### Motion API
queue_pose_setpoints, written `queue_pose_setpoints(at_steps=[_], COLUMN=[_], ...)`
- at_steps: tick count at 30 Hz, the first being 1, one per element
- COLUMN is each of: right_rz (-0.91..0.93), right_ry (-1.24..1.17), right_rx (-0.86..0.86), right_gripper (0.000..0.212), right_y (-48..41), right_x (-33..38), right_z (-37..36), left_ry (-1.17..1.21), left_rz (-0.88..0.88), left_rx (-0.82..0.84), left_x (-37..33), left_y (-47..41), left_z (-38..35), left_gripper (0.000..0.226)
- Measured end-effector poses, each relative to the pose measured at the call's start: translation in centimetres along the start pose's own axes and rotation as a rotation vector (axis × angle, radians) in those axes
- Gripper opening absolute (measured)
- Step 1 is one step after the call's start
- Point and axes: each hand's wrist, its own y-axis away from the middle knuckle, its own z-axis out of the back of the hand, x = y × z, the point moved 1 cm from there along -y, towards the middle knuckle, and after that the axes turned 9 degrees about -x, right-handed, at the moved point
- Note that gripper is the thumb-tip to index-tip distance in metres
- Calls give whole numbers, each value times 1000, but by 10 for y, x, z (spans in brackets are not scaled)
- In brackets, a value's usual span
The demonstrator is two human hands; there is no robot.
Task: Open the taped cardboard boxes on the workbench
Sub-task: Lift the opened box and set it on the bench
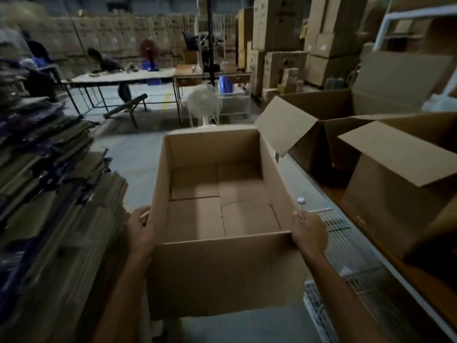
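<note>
As far as I can judge, the box [222, 276] in front of me is already open. It holds nothing, and only its folded bottom flaps show. My left hand [139, 233] and right hand [310, 235] each grip a near corner, holding it between the stack of flat cardboard [61, 194] and the counter [358, 214]. Two more boxes [395, 194] on the counter stand open as well, but their insides are hidden from me. I see no taped box left.
</note>
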Motion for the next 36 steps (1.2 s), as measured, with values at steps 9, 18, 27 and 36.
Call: queue_pose_setpoints(at_steps=[9,18,27,36], right_rz=[19,-81,-239,-255], right_ry=[103,253,318,236], right_rx=[179,439,545,375], right_gripper=[30,27,33,27], right_y=[-86,-205,-252,-280], right_x=[-5,-15,-9,88], right_z=[-114,-235,-326,-408], left_ry=[-143,-472,-652,-604], left_rz=[66,131,141,131], left_rx=[-14,50,96,110], left_x=[37,52,72,78], left_y=[-72,-162,-240,-380], left_z=[-82,-189,-257,-287], left_gripper=[29,34,34,44])
